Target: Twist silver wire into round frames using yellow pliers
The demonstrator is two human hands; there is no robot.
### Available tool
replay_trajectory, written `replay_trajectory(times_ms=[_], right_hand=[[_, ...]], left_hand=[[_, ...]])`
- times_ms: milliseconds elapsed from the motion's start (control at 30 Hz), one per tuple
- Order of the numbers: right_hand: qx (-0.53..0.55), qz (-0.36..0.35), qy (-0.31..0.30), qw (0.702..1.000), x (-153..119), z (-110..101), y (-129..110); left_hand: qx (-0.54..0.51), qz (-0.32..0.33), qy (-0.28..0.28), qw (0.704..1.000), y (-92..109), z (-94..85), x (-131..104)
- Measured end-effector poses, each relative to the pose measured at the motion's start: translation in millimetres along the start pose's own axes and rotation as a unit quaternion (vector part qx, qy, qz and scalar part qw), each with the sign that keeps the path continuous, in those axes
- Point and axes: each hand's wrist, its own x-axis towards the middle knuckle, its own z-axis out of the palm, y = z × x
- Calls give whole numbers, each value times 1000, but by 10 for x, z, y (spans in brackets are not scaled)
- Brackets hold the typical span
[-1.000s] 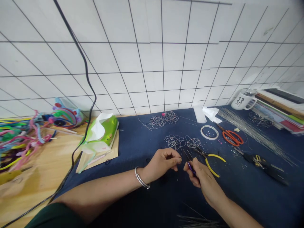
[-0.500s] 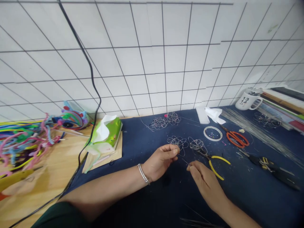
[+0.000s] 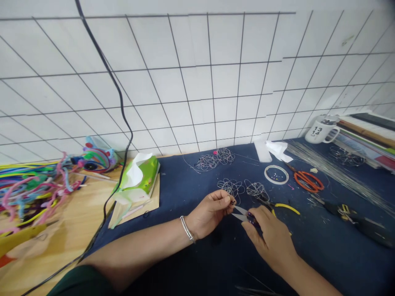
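Observation:
My left hand, with a silver bangle at the wrist, is closed in a pinch. A small dark bit shows at its fingertips, too small to make out. My right hand is closed round the dark purple handle of small snips. Their two pointed blades are spread apart, and the upper tip reaches close to my left fingertips; whether it touches I cannot tell. Just beyond my hands lie a looped wire flower shape and another wire bundle. Yellow-handled pliers are partly hidden behind my right hand.
On the dark blue cloth lie orange-handled scissors, black pliers, a white ring dish of beads, straight wires and wire tangles. A green tissue pack and colourful pipe cleaners are leftward; a mug stands back right.
The snips in my right hand now show their blades spread; before, only a thin dark line showed between my hands. My right hand has shifted slightly up and right. My left hand has stayed about in place.

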Motion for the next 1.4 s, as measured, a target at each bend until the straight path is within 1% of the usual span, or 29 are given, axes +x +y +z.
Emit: replay_trajectory(times_ms=[167,300,467,567,633,667,700,767,833,867,933,1000,1100,1167,1233,1400], right_hand=[[9,-2,11,1000,-2,2,-3],[37,5,6,999,1,2,-2],[145,40,-16,989,6,-14,-29],[241,77,-34,967,22,-40,-62],[329,108,-61,936,32,-48,-82],[383,130,-80,911,34,-44,-89],[439,156,-102,879,34,-35,-94],[546,212,-148,797,25,-7,-101],[621,255,-185,718,13,25,-106],[646,268,-203,686,8,39,-108],[679,285,-223,639,2,56,-115],[703,296,-211,611,1,64,-124],[726,310,-178,588,-2,71,-136],[731,318,-186,575,-7,77,-143],[732,324,-203,564,-13,81,-150],[746,323,-224,538,-28,83,-166]], left_hand=[[10,3,-4,1000,-19,3,0],[17,2,-7,1000,-25,5,-2],[28,-1,-8,1000,-45,3,-6],[29,-5,-9,1000,-63,1,-11],[30,-7,-9,999,-70,-1,-14],[31,-9,-11,999,-72,-2,-15],[33,-10,-13,999,-72,-3,-15],[41,-9,-23,999,-71,-3,-15],[55,-1,-36,998,-68,2,-16],[64,6,-43,997,-66,8,-18],[80,22,-49,995,-57,25,-21],[92,43,-43,994,-44,46,-24],[123,93,-24,988,-25,71,-29],[147,127,-9,981,-22,78,-35],[165,146,2,975,-32,78,-43],[176,144,0,974,-73,74,-54]])
